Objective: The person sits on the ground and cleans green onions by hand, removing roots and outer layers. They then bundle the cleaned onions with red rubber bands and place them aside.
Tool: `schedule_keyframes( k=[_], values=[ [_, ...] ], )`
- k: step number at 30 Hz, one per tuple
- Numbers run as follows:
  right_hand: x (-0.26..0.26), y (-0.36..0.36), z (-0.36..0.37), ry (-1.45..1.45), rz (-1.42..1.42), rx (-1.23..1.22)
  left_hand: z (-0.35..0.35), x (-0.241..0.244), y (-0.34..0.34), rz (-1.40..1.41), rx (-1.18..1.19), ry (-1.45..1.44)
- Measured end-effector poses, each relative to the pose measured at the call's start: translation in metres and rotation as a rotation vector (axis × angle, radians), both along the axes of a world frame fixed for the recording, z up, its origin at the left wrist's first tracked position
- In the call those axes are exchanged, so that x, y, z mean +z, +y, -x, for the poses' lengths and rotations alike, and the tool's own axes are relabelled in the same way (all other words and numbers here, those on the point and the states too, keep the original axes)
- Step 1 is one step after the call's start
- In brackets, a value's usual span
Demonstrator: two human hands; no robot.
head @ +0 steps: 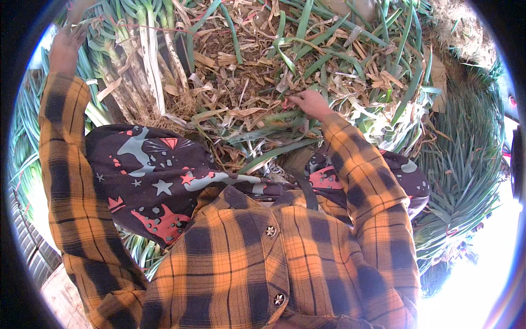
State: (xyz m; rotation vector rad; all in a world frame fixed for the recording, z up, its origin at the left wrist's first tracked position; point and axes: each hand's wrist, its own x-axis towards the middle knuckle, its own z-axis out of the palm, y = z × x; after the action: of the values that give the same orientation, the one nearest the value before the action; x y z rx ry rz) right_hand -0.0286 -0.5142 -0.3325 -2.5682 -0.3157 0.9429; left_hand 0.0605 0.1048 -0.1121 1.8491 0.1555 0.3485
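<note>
My left hand (65, 47) reaches to the upper left, beside the green tops of long-stalked spring onions (152, 61); whether its fingers hold anything is unclear. The stalks lie with pale, earthy stems and fibrous roots towards my knee, and a thin red string (164, 28) runs across them. Near the middle, my right hand (313, 103) has its fingertips pinched together by a small red piece, perhaps string, just above blurred green leaves. Trimmed leaves and dry husks (246, 103) lie around that hand.
A large heap of green onion tops (460, 156) stands at the right, with a mass of pale roots (460, 33) behind it. More onions (28, 123) lie along the left edge, near a ridged dark object (33, 242), possibly a tyre. My knees frame the litter.
</note>
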Motion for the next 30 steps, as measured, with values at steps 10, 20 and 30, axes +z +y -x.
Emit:
schedule_keyframes(
  k=[10,20,30],
  values=[
    [-0.004,0.018,0.033,-0.318,0.157,0.125,0.017,0.031,-0.058,-0.551,0.113,0.012],
    [0.09,0.021,-0.059,-0.026,-0.47,-0.443,0.003,0.033,-0.066,-0.365,0.083,-0.13],
    [0.336,-0.05,-0.098,-0.018,-1.672,-0.397,-0.019,0.051,-0.112,0.375,0.275,-0.036]
  ],
)
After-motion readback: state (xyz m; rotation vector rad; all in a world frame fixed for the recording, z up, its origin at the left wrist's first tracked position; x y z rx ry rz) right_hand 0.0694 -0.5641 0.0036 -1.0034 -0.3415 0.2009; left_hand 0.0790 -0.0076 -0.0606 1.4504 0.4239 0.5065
